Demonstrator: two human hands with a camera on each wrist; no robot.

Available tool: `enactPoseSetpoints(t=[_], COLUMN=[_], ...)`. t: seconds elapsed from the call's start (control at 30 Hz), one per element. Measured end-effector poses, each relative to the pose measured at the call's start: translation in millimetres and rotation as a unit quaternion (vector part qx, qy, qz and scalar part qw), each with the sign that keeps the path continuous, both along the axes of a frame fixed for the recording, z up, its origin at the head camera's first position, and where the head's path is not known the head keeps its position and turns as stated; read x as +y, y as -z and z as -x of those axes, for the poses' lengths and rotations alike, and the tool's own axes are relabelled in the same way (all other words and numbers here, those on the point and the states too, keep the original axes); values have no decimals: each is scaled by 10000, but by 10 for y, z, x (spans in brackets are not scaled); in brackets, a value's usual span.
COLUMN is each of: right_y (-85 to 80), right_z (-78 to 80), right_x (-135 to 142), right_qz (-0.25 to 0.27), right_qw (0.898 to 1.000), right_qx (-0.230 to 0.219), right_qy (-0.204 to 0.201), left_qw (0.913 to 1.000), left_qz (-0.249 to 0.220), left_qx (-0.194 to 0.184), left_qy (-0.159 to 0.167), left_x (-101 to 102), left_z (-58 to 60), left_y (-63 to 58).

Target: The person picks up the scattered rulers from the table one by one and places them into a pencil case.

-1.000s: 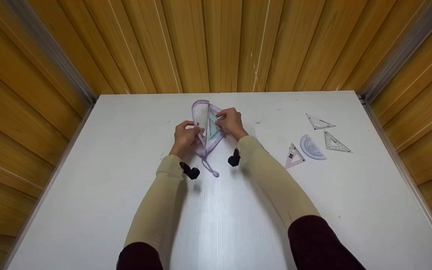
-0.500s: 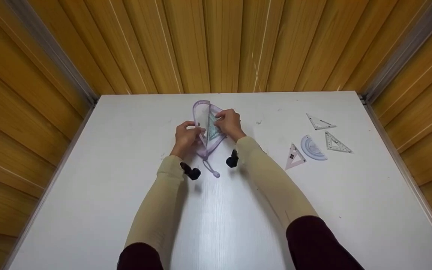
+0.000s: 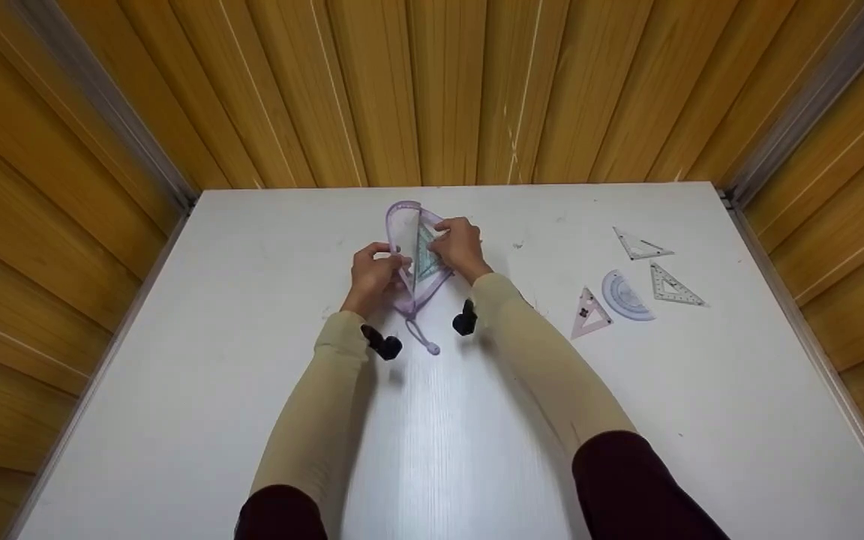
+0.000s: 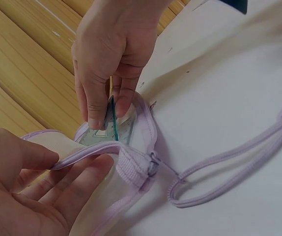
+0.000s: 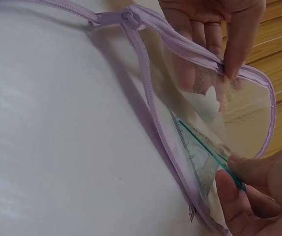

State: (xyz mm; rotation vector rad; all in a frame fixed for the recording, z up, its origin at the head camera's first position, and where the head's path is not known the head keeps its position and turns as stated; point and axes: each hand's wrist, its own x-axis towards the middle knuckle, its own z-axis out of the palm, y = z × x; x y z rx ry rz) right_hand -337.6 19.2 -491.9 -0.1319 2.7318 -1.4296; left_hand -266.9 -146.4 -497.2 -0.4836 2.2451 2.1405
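Observation:
Near the back of the table stands a lilac-edged mesh zip pouch with its mouth spread apart. My left hand pinches one zipped edge between thumb and fingers, holding that side up. Opposite it, my right hand pinches a teal-edged set square, which sits tilted within the pouch's mouth. Beside the teal edge shows a pale ruled face with scale marks. The right fingertips reach down between the two zipped edges. A lilac wrist loop hangs from the zip pull onto the table.
On the white table, to the right, lie a pink set square, a bluish protractor, a clear set square and another clear set square behind it. Wood-patterned walls enclose the back and sides.
My right hand has shifted very slightly left toward the pouch with the set square in its fingers. My left hand keeps its hold on the edge.

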Motion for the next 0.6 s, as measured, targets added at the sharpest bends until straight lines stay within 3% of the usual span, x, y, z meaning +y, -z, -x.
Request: enactPoseSetpoints(t=[0.3,0.6], right_y=[-20,-99], right_z=[-5,-8], right_x=[23,18], right_qz=[-129,-591], right_qw=[9996,9975], right_qx=[-261,-387], right_qy=[44,-34], left_qw=[9999,9998], left_qz=[67,129], left_qx=[-107,-118], left_qy=[-41,-18], left_x=[27,8], left_z=[10,-11], left_y=[15,-7])
